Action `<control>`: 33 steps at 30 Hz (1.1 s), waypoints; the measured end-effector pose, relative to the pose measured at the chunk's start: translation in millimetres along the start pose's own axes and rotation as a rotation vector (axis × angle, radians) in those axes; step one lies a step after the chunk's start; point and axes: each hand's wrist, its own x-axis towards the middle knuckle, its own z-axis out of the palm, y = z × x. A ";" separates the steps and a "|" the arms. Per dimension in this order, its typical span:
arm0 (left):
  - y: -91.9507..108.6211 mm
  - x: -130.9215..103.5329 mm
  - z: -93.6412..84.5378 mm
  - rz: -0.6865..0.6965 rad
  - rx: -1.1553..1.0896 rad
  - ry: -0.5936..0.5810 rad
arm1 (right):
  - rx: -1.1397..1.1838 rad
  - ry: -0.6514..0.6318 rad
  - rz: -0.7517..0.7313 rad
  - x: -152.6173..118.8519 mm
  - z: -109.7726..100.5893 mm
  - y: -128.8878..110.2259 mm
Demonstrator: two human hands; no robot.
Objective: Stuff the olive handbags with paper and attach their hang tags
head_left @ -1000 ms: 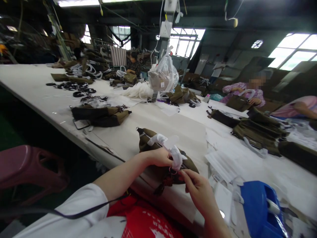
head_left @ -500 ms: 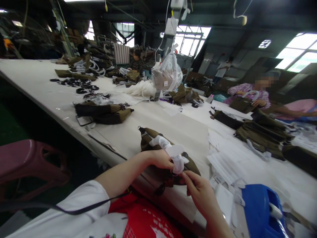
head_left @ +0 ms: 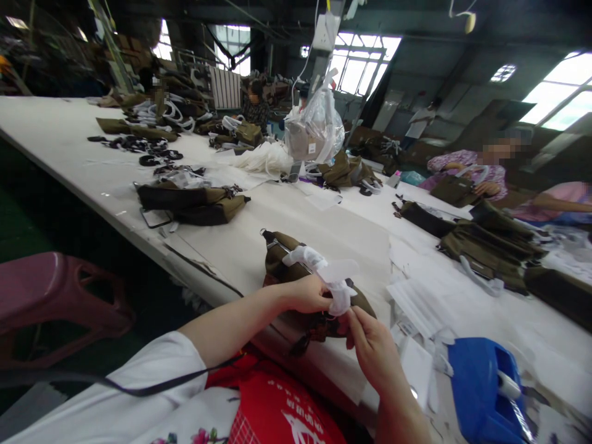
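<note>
An olive handbag [head_left: 278, 248] with dark trim lies at the near table edge in front of me. Its handle [head_left: 306, 257] is wrapped in white paper, and a pale slip [head_left: 340, 269] sticks out over it. My left hand [head_left: 311, 293] is closed at the wrapped handle's near end, its fingertips partly behind the white wrapping. Just to the right, my right hand [head_left: 370, 339] pinches at the foot of the handle; whatever is between those fingertips is too small to tell. A dark tassel [head_left: 300, 346] hangs on the bag's near side.
On the right stands a blue tape dispenser [head_left: 481, 385] beside papers. More olive bags [head_left: 490, 253] lie to the right, others [head_left: 198, 206] to the left. A clear plastic-wrapped bag [head_left: 303, 140] hangs at a post. Co-workers [head_left: 467, 169] sit across the table; a stool [head_left: 55, 290] stands left.
Both hands stay at the wrapped handle, with my right hand slightly higher and further right. The pale slip now reaches further right. The camera view has tilted a little.
</note>
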 end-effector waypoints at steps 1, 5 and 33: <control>-1.8 0.1 2.8 0.022 -0.041 0.031 | -0.009 0.022 -0.003 1.6 1.2 1.2; -7.8 0.1 9.3 0.038 -0.119 0.108 | 0.018 -0.014 -0.010 8.5 1.9 6.9; -20.0 -48.7 43.9 -0.217 0.077 0.376 | 0.375 0.102 0.168 1.2 36.0 31.4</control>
